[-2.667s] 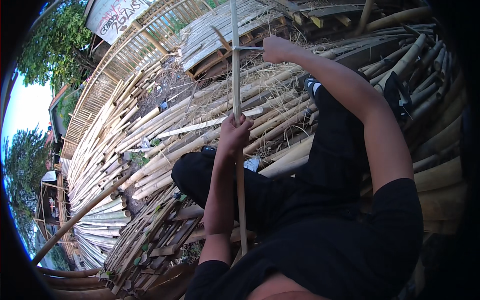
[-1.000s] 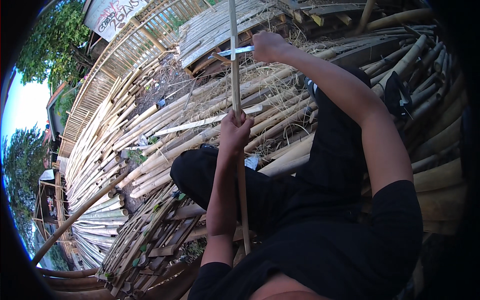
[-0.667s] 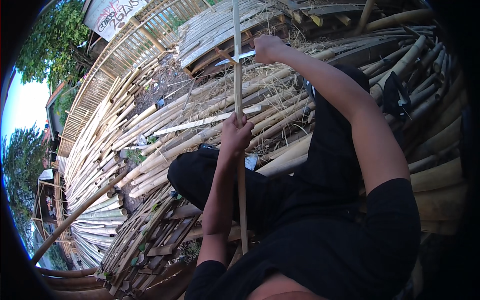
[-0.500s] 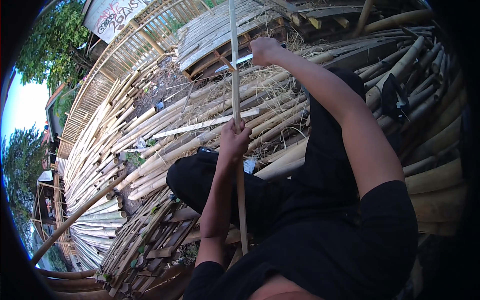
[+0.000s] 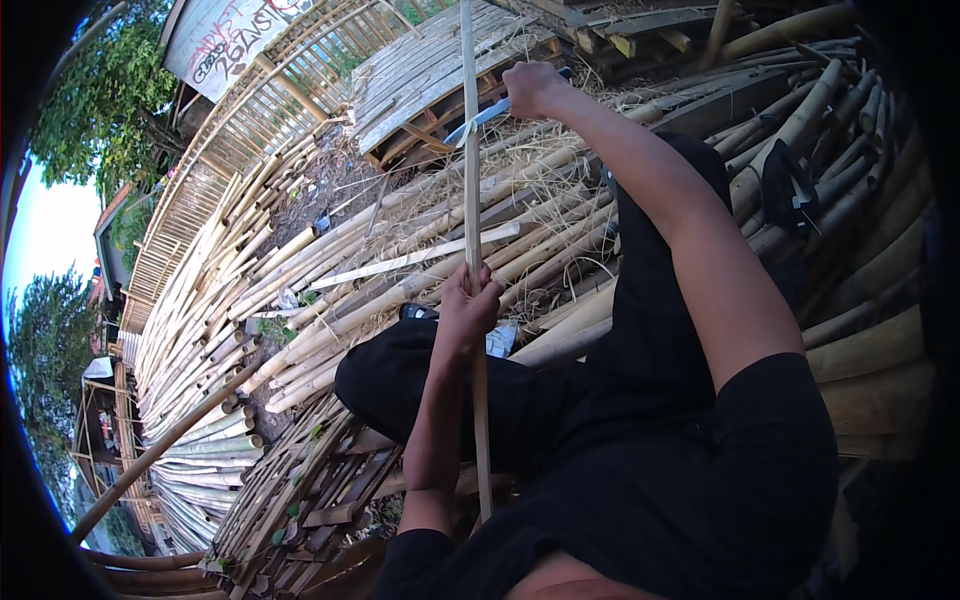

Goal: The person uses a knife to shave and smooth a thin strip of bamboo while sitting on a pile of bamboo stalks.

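A long pale bamboo strip (image 5: 472, 200) runs nearly upright through the middle of the view, its lower end passing my left side. My left hand (image 5: 470, 303) is closed around it below its middle. Farther out, my right hand (image 5: 538, 90) grips a knife (image 5: 490, 113) by the handle, which the fingers mostly cover. The knife's bright blade slants down to the left and crosses the strip at its upper part. A thin curled shaving (image 5: 428, 138) shows left of the blade. Another pale split strip (image 5: 420, 257) lies across the poles beyond my left hand.
Bamboo poles (image 5: 300, 350) cover the ground ahead and left, with loose shavings (image 5: 550, 190) on them. A slatted wooden platform (image 5: 430, 75) stands ahead. A heap of thin split pieces (image 5: 290, 490) lies at lower left; more poles (image 5: 860, 350) are stacked right. A bamboo fence (image 5: 230, 140) runs behind.
The knife blade has tilted more steeply and its tip reaches less far left past the strip. My left hand sits slightly lower in the picture, still around the strip. The view has shifted slightly.
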### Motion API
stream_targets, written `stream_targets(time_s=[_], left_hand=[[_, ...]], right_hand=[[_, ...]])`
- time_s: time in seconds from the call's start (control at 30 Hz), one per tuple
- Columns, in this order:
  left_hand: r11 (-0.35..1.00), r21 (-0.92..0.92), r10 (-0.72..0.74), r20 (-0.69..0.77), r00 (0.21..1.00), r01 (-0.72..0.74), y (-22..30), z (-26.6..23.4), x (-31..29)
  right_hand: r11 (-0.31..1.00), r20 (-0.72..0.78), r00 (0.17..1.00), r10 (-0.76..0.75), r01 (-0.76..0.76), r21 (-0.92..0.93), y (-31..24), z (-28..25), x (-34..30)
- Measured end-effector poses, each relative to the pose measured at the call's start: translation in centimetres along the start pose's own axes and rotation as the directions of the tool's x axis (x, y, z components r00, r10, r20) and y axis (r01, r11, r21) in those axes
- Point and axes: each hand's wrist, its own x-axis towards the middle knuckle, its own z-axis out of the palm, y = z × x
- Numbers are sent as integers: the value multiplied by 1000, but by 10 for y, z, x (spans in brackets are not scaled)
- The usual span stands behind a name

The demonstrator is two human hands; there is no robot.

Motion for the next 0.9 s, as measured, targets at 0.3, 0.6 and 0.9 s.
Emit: stream_targets(time_s=[0.3, 0.6, 0.9], left_hand=[[991, -107, -82, -23, 996, 79, -35, -24, -47], [927, -360, -117, -9, 993, 106, -31, -24, -31], [920, -361, -135, 74, 988, 153, -24, -16, -16]], right_hand=[[880, -375, 802, 465, -465, 96, 169, -17, 13], [904, 414, 842, 345, -416, 93, 158, 3, -31], [971, -47, 997, -67, 76, 226, 95, 7, -13]])
